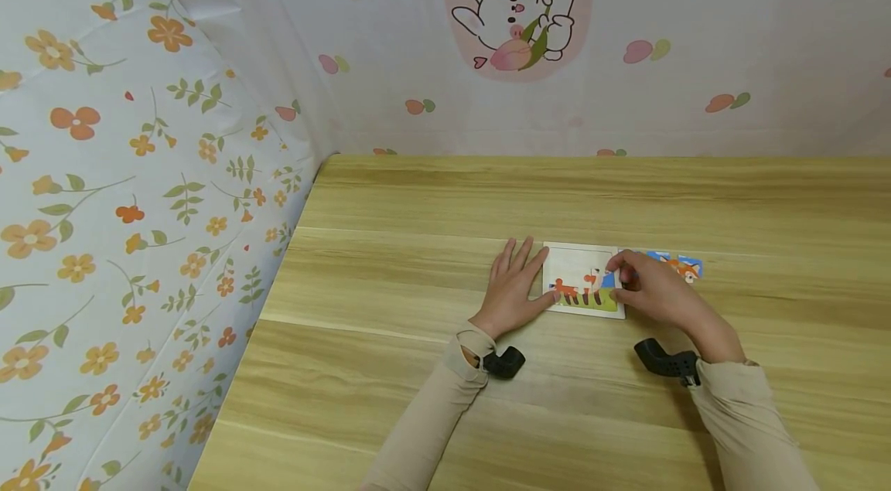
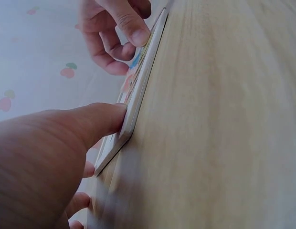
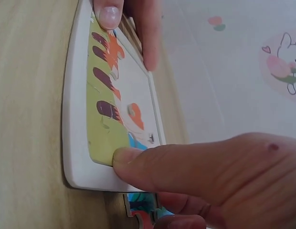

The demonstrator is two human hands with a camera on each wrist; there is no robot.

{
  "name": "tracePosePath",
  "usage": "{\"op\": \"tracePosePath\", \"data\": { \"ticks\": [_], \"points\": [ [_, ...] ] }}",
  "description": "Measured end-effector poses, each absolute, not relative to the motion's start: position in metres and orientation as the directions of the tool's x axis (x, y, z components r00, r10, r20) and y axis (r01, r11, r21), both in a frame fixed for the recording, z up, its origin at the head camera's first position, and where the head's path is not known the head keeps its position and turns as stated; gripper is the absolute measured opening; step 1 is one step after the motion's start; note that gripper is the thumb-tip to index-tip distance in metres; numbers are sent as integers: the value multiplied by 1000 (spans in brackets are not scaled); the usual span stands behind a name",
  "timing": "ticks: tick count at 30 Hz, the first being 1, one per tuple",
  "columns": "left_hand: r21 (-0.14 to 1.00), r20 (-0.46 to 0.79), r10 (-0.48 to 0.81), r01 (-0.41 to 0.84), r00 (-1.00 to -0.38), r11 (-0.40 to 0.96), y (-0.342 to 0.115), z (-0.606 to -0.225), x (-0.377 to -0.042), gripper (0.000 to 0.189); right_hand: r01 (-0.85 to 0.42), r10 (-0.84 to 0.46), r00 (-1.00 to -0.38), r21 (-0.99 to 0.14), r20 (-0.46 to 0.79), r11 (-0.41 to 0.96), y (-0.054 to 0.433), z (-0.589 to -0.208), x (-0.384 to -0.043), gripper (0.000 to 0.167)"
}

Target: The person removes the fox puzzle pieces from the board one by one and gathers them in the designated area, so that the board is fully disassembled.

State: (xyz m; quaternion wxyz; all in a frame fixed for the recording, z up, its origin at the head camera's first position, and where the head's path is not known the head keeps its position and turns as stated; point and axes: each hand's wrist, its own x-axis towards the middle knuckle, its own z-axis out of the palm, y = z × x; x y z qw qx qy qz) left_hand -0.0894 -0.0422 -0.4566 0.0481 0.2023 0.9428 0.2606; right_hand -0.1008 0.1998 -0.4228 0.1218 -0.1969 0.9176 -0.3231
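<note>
A white-framed jigsaw board lies on the table, partly filled with an orange striped animal's legs and body over green ground. My left hand lies spread at its left side, thumb resting on the near-left part and fingers beyond the left edge. At the right end, my right hand has its fingers bent round a blue-and-green puzzle piece. Its thumb presses by the near-right corner; the index tip sits higher up, partly hidden. Loose puzzle pieces with an orange animal face lie just right of the board, partly behind this hand.
The wood-grain table extends around the board. A white cloth with a cartoon rabbit hangs along the far edge, and a flowered cloth hangs at the left. Black wrist mounts sit on both forearms.
</note>
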Motion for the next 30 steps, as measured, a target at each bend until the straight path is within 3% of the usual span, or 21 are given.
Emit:
{"op": "tracePosePath", "data": {
  "ticks": [8, 30],
  "points": [
    [506, 15, 404, 356, -915, 786, -42, -457, -90, 68, -322, -432, -901, -593, -48, 738, 198, -423, -100, 30],
    [516, 7, 404, 349, -915, 782, -42, -456, -89, 68, -264, -365, -930, -639, -28, 722, 196, -424, -97, 27]
  ]
}}
